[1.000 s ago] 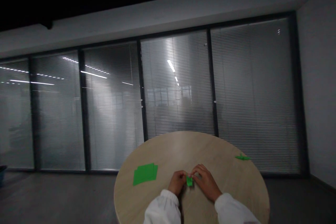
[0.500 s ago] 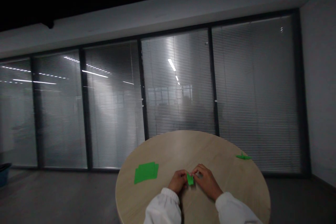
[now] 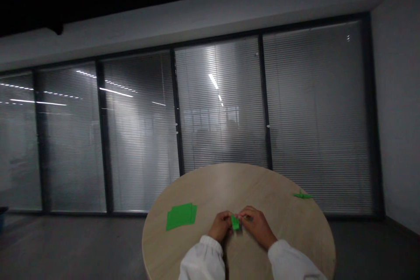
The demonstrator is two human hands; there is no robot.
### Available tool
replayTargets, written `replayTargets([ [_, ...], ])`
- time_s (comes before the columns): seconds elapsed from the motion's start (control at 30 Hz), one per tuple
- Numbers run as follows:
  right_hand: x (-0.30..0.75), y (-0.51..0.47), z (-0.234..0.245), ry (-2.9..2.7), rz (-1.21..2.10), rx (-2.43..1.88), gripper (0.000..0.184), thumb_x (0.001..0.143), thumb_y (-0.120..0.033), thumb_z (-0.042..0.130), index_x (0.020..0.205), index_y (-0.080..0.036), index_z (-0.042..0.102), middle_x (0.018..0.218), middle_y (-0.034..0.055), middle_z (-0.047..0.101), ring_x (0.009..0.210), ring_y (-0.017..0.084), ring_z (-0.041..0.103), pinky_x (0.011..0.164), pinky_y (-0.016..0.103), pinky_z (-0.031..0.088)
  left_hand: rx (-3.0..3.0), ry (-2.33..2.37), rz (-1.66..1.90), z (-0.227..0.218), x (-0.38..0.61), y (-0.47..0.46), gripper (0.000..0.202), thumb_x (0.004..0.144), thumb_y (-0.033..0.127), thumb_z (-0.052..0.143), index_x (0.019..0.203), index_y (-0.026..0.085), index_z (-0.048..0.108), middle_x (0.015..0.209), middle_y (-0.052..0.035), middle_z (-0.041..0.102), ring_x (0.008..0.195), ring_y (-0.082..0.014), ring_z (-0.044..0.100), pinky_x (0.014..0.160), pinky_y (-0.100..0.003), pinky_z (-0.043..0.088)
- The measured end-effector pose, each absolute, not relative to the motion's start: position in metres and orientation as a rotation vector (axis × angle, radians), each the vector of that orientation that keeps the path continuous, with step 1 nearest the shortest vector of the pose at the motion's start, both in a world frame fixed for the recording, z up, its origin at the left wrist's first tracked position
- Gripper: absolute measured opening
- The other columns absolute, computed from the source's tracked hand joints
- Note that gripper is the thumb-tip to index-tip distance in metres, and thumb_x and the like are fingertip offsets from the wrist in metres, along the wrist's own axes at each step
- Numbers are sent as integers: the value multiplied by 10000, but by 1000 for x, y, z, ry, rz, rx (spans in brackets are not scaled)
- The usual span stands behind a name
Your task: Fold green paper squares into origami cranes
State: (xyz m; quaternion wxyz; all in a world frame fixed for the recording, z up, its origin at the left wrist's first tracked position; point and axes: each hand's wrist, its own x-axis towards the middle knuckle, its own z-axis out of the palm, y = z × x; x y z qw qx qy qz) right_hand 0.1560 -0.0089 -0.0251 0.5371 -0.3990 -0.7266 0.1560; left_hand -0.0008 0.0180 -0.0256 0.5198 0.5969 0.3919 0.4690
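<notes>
A small piece of folded green paper [image 3: 235, 223] is held up between my two hands, over the near middle of the round table. My left hand [image 3: 221, 226] grips its left side with closed fingers. From the right, my right hand [image 3: 257, 226] pinches its upper right edge between thumb and fingertips. The folds are too small to make out clearly. Several flat green paper sheets [image 3: 181, 216] lie overlapping on the table left of my hands. A folded green paper figure [image 3: 302, 195] with thin points lies near the table's right edge.
The round wooden table [image 3: 226, 179] has a light top and a curved edge. Behind it runs a glass partition [image 3: 223, 140] with blinds and dark frames. A dark bin-like object [image 3: 2, 219] is cut off at the far left on the grey floor.
The view has shifted slightly, moving everything a little to the left. My right fingers have closed in nearer to the folded paper, which stays between both hands.
</notes>
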Motion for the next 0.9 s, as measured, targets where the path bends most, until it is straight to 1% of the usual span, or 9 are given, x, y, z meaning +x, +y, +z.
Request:
replayTargets([
  [0.1, 156, -8, -25, -1714, 402, -959, 175, 800, -282, 572, 752, -202, 721, 771, 51, 671, 748, 173, 617, 676, 253, 461, 1445, 909, 1149, -24, -1, 18, 396, 489, 492, 747, 551, 134, 588, 471, 33, 507, 421, -60, 379, 423, -199, 260],
  [0.27, 156, -9, -22, -1694, 435, -948, 191, 805, -302, 575, 772, -202, 734, 772, 55, 678, 746, 177, 625, 653, 253, 469, 1476, 863, 1162, -22, -1, 18, 412, 486, 506, 754, 565, 132, 601, 459, 41, 492, 416, -61, 375, 433, -204, 261],
  [0.37, 157, -8, -23, -1696, 434, -946, 206, 808, -336, 580, 784, -205, 737, 786, 59, 682, 754, 180, 626, 658, 257, 474, 1472, 861, 1178, -22, -1, 19, 421, 472, 506, 763, 555, 130, 594, 454, 44, 484, 413, -60, 368, 435, -208, 261],
  [0.53, 156, -10, -22, -1696, 404, -948, 231, 810, -368, 575, 790, -207, 739, 818, 73, 682, 780, 187, 623, 673, 268, 483, 1463, 878, 1170, -23, -1, 19, 421, 509, 524, 739, 554, 140, 574, 449, 47, 470, 410, -66, 380, 437, -212, 263],
  [0.63, 156, -14, -18, -1699, 418, -941, 242, 812, -380, 572, 819, -207, 741, 849, 84, 682, 807, 194, 624, 694, 277, 488, 1466, 854, 1177, -22, -1, 20, 408, 513, 506, 745, 569, 144, 568, 461, 52, 461, 423, -62, 365, 448, -210, 260],
  [0.73, 156, -16, -15, -1699, 475, -926, 284, 822, -420, 551, 845, -210, 740, 862, 88, 691, 818, 200, 627, 712, 289, 484, 1473, 812, 1199, -20, -1, 21, 391, 502, 474, 761, 597, 147, 570, 486, 54, 462, 445, -60, 359, 467, -208, 259],
  [0.9, 157, -15, -14, -1604, 594, -946, 384, 818, -502, 516, 853, -180, 722, 879, 88, 703, 836, 218, 629, 753, 307, 469, 1493, 778, 1206, -17, 0, 19, 392, 521, 482, 741, 618, 143, 569, 524, 39, 476, 482, -73, 381, 500, -215, 271],
])
